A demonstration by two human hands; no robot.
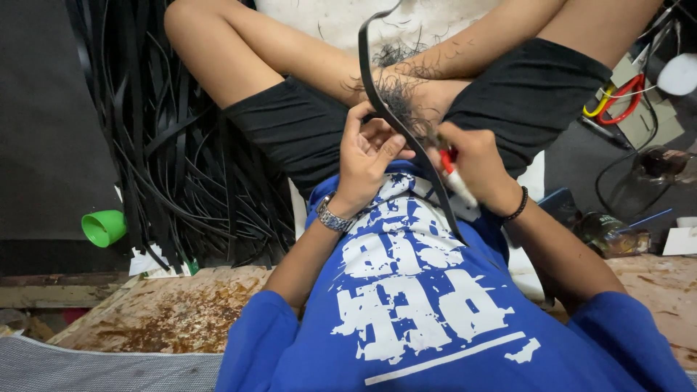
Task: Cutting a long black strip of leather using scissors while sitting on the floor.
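Left hand [367, 156] pinches a long black strip [406, 138] over the lap, fingers curled around it. Right hand [472, 163] is clenched on a red-and-white cutter [454, 174], touching the strip. A heap of black strips [196, 167] lies left, beside a green cup [104, 227]; scissors [617, 98] sit right.

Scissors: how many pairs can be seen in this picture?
1. The pair of scissors, with red and yellow handles, lies at the upper right, beyond the right hand. More may be hidden under the clutter there.
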